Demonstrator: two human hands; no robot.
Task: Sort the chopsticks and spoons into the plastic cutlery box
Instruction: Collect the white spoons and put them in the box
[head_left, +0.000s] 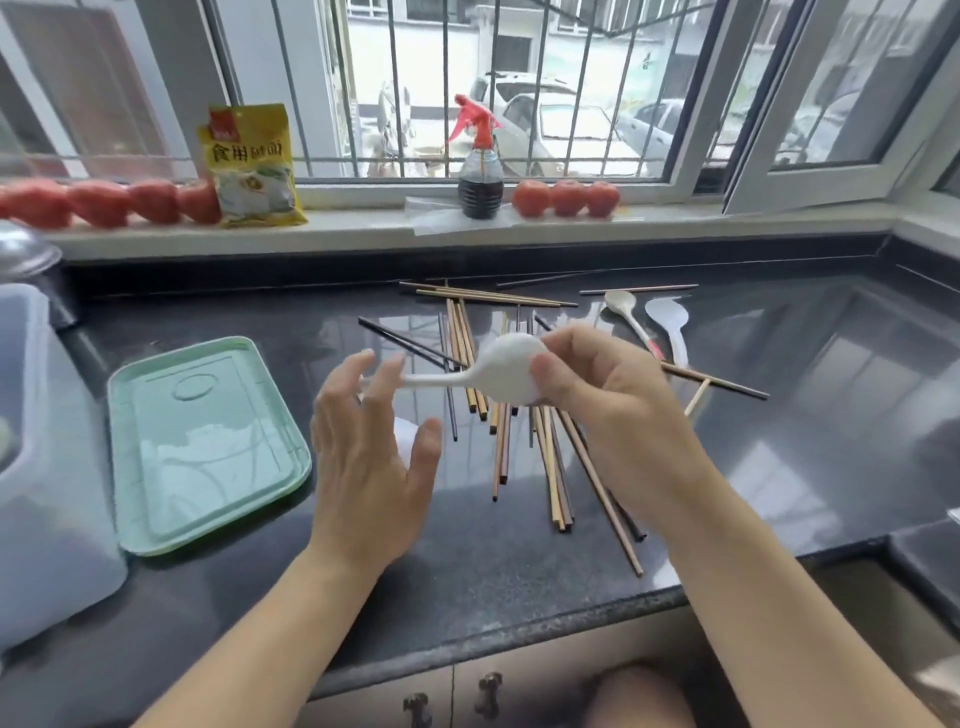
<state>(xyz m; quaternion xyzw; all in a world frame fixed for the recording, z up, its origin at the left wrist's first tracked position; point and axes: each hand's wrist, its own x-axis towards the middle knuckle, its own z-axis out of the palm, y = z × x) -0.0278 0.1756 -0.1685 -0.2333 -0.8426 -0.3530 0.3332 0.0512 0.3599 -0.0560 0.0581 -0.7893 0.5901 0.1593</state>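
My right hand (597, 395) pinches the bowl of a white spoon (506, 374) above the dark counter, its handle pointing left. My left hand (369, 457) hovers with fingers spread just at the handle's tip, perhaps touching it, holding nothing. Under both hands lies a loose pile of several brown and black chopsticks (550, 467). A beige spoon (623, 306) and a translucent white spoon (672, 322) lie at the pile's far right. A pale green plastic lid or tray (208, 447) lies flat to the left. A clear plastic box (26, 415) sits at the far left edge.
The windowsill holds rows of tomatoes (566, 197), a yellow food packet (249, 166) and a red-topped spray bottle (480, 171). A metal lid (26, 254) shows at the far left. The counter's front edge (493, 634) runs above cabinet handles.
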